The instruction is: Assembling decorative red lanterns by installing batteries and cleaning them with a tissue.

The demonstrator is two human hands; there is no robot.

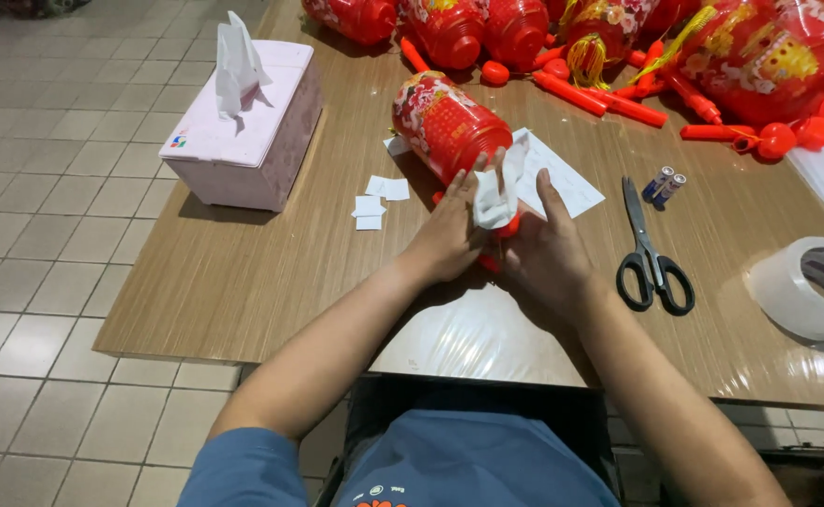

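I am seeing the left grip (447, 235) and the right grip (548, 253) both clenching around the base of a red lantern (449, 122) that is lying tilted on the bench (243, 272), with a white tissue (498, 192) pinched between them against the lantern's end. Just right of the right grip, black scissors (651, 258) are lying flat, two batteries (663, 184) beyond them and a tape roll (811, 286) further right. Well left of the left grip, a pink tissue box (247, 127) is sitting, with small paper scraps (374, 202) between.

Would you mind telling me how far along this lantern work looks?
Looks done: the pile of lanterns at the table's far edge. In hand: both hands, left hand and right hand, press a white tissue against one red lantern. Unused: batteries, scissors, tape roll.
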